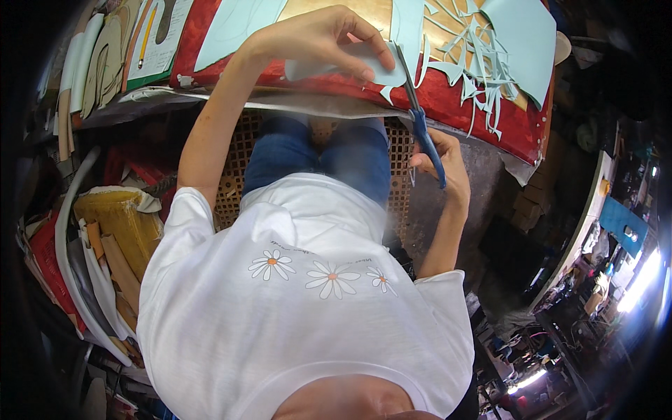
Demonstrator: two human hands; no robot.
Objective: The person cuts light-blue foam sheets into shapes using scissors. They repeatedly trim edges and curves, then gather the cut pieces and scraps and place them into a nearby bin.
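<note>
My left hand (325, 43) grips a pale blue cut piece of sheet material (308, 68) over the near edge of the table, thumb and fingers closed on it. A pair of scissors (421, 127) with dark blades and blue handles is in my right hand (448, 164), just off the table's edge. The blades point up and away, against the right end of the pale blue piece. Part of that piece is hidden under my left hand. A small pale scrap (387, 94) lies just below the blades.
Curly pale blue offcuts (476, 52) are heaped on the red-covered table (514, 129) at the right, beside a large pale blue sheet (521, 42). At the far left are a yellow pencil (148, 35) on paper and several brown templates (106, 63). A yellow padded thing (119, 220) stands lower left.
</note>
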